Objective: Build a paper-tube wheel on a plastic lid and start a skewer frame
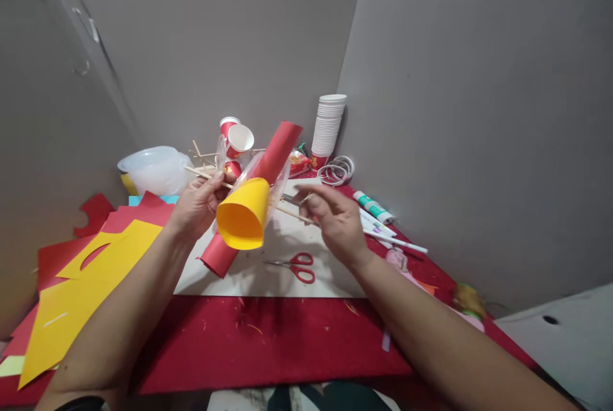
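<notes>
My left hand is closed, pinching a thin wooden stick near its left end. The stick runs behind a rolled yellow paper tube, whose open end faces me. Crossing behind that tube at a slant is a longer red paper tube. Clear plastic shows around where the tubes meet. On the other side, my right hand has its fingers curled at the stick's right end. A small greyish piece by its fingertips is too blurred to name. Below, red-handled scissors lie on a white sheet.
Red and yellow paper sheets lie at the left, near a translucent plastic bag. Paper cups and a tall cup stack stand at the back. White rings and a green-white roll lie to the right.
</notes>
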`<action>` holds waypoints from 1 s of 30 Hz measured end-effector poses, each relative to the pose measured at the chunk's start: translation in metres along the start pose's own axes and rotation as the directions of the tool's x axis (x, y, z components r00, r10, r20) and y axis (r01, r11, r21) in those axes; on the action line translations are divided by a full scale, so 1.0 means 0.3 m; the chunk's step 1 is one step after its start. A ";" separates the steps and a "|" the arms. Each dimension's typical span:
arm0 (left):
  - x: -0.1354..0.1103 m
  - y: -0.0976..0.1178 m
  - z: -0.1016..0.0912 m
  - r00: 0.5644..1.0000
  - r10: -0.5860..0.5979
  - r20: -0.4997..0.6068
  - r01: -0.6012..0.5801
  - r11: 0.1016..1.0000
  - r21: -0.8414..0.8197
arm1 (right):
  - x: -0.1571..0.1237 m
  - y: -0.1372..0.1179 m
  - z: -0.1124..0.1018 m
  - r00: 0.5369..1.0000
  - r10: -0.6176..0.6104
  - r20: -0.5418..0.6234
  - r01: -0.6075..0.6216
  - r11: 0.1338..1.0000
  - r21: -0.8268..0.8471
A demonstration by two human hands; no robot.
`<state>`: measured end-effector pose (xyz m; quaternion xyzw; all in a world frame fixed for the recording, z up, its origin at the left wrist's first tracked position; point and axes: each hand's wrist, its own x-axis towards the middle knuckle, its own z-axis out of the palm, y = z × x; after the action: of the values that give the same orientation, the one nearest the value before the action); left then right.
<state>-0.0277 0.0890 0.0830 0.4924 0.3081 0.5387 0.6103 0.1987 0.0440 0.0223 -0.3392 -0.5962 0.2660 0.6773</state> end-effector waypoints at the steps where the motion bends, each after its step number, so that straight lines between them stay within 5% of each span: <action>1: -0.001 0.005 0.003 1.000 -0.010 0.009 0.010 1.000 0.010 | 0.012 -0.005 -0.012 0.997 -0.040 -0.072 0.042 0.999 0.029; 5: -0.006 0.010 0.021 0.994 -0.081 0.075 0.076 0.995 0.069 | 0.045 -0.039 -0.056 0.968 -0.175 -0.178 0.181 0.983 0.019; 13: 0.002 -0.039 0.006 0.981 -0.078 0.177 0.043 0.981 0.192 | 0.045 -0.095 -0.098 0.943 -0.331 0.045 0.333 0.921 -0.200; 21: -0.007 -0.026 -0.011 0.955 0.035 0.294 -0.142 0.926 0.351 | 0.051 -0.110 -0.106 0.914 -0.100 0.393 0.198 0.956 -0.217; 30: -0.017 -0.004 -0.014 0.960 0.019 0.280 -0.131 0.913 0.386 | 0.041 -0.096 -0.102 0.895 0.008 0.445 0.100 0.971 -0.217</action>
<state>-0.0323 0.0854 0.0797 0.6870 0.3065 0.4153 0.5115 0.2296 0.0308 0.0506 -0.3331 -0.7697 0.2477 0.4851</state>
